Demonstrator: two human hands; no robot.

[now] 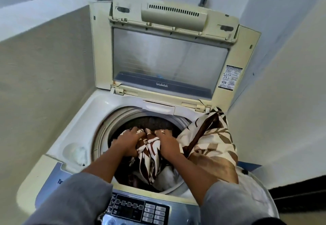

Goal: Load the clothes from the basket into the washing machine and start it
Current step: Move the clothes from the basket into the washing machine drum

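Note:
A cream top-loading washing machine (82, 119) stands in front of me with its lid (169, 60) raised upright. A brown and cream patterned cloth (211, 141) hangs over the right rim of the drum and runs down into it. My left hand (127, 142) and my right hand (167, 142) are side by side inside the drum opening, each gripping a bunched part of this cloth. More fabric, white and dark, lies deeper in the drum below the hands. The basket is not visible.
The control panel (141, 209) with buttons runs along the near edge of the machine. A low wall (44, 66) is close on the left and a white wall (282, 101) on the right. A dark strip of floor (299, 191) shows at the lower right.

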